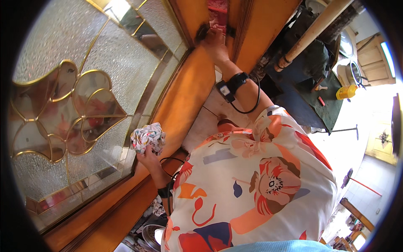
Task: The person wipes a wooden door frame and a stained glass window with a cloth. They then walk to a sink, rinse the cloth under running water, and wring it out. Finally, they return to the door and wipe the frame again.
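My left hand [149, 157] holds a crumpled white cloth [148, 138] with a coloured print, at the edge of the textured glass pane [126, 63]. Gold-coloured strips divide this pane, and clear pieces form a curved pattern in it. An orange-brown wooden door frame [185, 94] surrounds the glass. Up at the top, my right hand [216, 42] grips the edge of this door, beside a dark door handle [202, 32]. Its fingertips are partly hidden. A second wooden door panel [261, 25] stands just right of that hand.
Right of me is a dark-topped table [321, 97] with a yellow bottle [345, 92] and a metal pot [354, 71]. A rusty pipe [311, 34] slants above it. Below my left arm sits a metal steamer pan [151, 234]. A broom [348, 177] is at far right.
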Tool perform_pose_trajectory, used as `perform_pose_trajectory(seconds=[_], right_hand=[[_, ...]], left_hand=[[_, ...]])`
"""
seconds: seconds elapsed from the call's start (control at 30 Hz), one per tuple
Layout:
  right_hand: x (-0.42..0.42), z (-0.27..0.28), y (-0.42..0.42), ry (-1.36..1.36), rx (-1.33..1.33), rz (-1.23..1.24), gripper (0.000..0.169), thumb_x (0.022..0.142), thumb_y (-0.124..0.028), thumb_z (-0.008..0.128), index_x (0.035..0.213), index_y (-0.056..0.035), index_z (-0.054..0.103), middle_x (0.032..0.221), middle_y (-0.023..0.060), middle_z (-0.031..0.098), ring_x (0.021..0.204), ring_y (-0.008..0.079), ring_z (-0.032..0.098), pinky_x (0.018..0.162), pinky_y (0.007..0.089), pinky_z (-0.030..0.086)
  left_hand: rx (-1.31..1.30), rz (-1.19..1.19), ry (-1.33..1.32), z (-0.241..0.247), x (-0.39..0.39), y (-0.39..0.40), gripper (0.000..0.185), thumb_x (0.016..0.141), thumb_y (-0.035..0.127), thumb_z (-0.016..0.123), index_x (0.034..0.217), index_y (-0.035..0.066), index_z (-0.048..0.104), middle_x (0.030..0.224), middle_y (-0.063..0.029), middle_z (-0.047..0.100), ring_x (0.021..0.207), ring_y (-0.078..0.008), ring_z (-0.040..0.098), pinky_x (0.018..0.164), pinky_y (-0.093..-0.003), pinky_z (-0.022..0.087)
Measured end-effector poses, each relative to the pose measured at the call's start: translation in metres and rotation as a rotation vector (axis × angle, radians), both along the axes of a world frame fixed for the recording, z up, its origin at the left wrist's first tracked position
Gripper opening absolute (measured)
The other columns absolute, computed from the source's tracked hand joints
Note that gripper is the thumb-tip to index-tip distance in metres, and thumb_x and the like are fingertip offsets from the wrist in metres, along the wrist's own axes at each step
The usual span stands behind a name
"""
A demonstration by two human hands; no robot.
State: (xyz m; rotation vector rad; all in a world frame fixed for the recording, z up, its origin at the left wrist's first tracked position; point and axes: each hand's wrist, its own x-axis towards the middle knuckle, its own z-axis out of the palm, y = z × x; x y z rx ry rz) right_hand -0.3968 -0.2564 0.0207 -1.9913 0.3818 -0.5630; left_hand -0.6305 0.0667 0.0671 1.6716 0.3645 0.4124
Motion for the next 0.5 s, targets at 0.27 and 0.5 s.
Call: perform_pose_trajectory(seconds=[0.27,0.5], right_hand=[[0.033,0.005,0.011,0.060,0.009,0.283,0.056,0.073,-0.025,0.056,0.121,-0.0116,0.031,0.117,0.0198,0.038,0.107,0.0356,0.042,0.083,0.0414,0.040],[0.080,-0.017,0.027,0.121,-0.124,0.394,0.052,0.076,-0.026,0.053,0.122,-0.0176,0.031,0.115,0.0175,0.042,0.098,0.0361,0.049,0.078,0.0426,0.043]], left_hand=[[-0.007,0.233,-0.075,-0.030,0.026,-0.002,0.035,0.074,-0.003,0.052,0.109,-0.005,0.049,0.106,-0.0081,0.053,0.091,-0.0173,0.052,0.076,-0.0273,0.042],[0.121,0.334,0.055,-0.049,0.036,0.003,0.035,0.074,-0.003,0.054,0.108,-0.003,0.050,0.103,-0.0070,0.054,0.087,-0.0162,0.053,0.072,-0.0267,0.044]])
